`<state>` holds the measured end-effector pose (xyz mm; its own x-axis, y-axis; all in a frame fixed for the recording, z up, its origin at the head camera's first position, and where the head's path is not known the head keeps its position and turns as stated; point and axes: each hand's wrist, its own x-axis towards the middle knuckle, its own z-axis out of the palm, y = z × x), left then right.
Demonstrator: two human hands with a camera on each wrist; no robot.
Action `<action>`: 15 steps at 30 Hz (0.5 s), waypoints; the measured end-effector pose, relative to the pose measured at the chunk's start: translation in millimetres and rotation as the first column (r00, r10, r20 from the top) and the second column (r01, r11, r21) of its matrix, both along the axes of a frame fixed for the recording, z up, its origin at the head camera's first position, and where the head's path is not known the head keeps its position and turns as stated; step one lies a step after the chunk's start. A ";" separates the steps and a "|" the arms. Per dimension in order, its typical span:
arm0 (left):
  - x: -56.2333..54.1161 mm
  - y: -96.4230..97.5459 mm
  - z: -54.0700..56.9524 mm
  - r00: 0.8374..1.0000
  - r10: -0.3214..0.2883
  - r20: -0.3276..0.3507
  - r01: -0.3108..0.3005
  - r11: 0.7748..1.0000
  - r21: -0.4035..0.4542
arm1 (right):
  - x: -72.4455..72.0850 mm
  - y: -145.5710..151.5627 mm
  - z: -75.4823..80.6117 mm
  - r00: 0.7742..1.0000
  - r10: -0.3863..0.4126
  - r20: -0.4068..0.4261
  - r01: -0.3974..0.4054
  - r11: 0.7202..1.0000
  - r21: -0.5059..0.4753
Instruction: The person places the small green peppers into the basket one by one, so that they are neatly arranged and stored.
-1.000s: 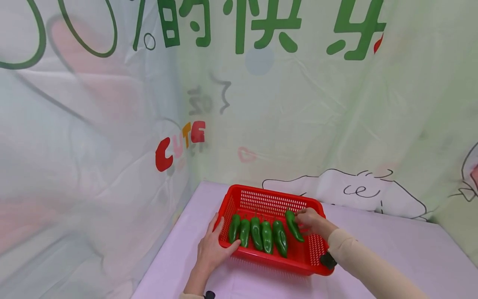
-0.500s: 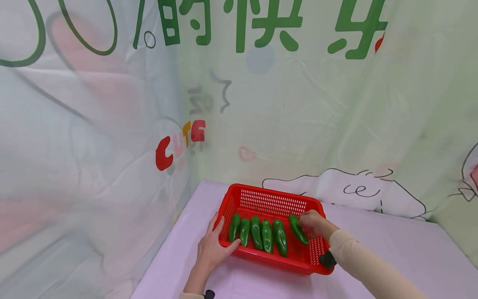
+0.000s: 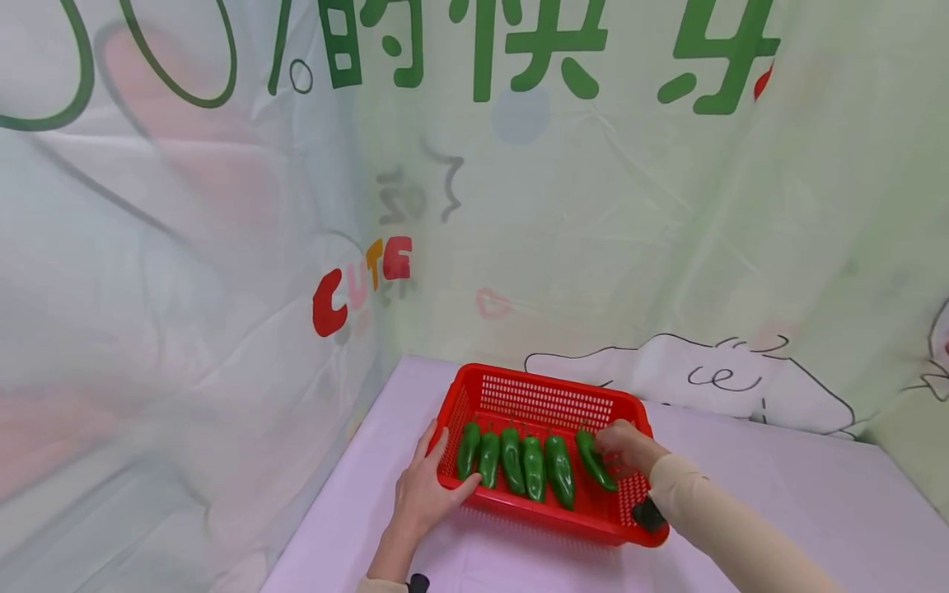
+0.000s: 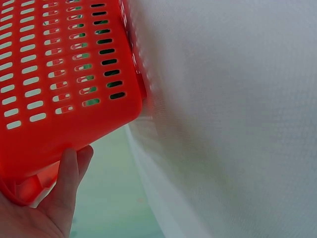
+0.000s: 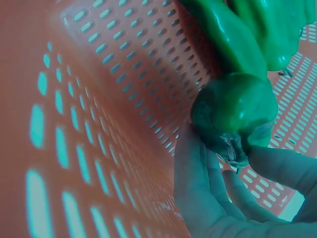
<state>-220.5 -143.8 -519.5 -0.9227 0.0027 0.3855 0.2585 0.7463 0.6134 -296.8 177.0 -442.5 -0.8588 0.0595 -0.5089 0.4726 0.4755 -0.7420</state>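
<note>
A red plastic basket [image 3: 519,515] with slotted walls stands on the table, holding several long green peppers laid side by side. My left hand [image 3: 426,492] grips its near left corner; in the left wrist view the fingers [image 4: 68,173] lie against the basket's outer wall [image 4: 54,139]. Inside the right end, my right hand [image 3: 626,449] holds a green pepper [image 3: 596,465] by its upper part. The right wrist view shows thumb and fingers around that pepper's stem end [image 5: 235,106]. A small gap separates it from the neighbouring pepper [image 3: 559,471].
A pale lilac cloth [image 3: 771,478] covers the table. Printed fabric hangs behind [image 3: 578,206] and along the left side [image 3: 185,329], close to the basket's left end. Black wrist cameras sit on both wrists.
My right hand has shifted the pepper slightly right and toward me, lower into the basket. The left hand keeps its place on the corner, and the other peppers stay put.
</note>
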 end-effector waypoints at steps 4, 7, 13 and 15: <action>-0.5 0.0 0.9 1.000 0.003 0.002 -0.003 1.000 0.003 | -2.7 -4.0 -2.1 1.000 0.001 0.003 -0.001 1.000 0.021; -0.1 -0.3 1.8 1.000 0.005 0.018 -0.005 1.000 0.009 | -4.4 -8.4 -5.0 1.000 0.018 0.006 -0.018 1.000 0.024; 1.0 -0.6 2.0 0.999 -0.004 0.053 0.004 1.000 0.001 | -5.6 -14.7 -16.1 1.000 0.002 -0.008 -0.002 1.000 0.017; 0.6 -1.0 2.5 0.998 -0.009 0.054 0.009 1.000 0.000 | -5.9 -15.9 -18.3 1.000 -0.007 -0.021 0.007 1.000 0.018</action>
<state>-219.9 -144.8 -517.0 -0.9422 0.0111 0.3349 0.2313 0.7446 0.6262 -302.7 161.1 -460.8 -0.8687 0.0746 -0.4898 0.4607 0.4852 -0.7432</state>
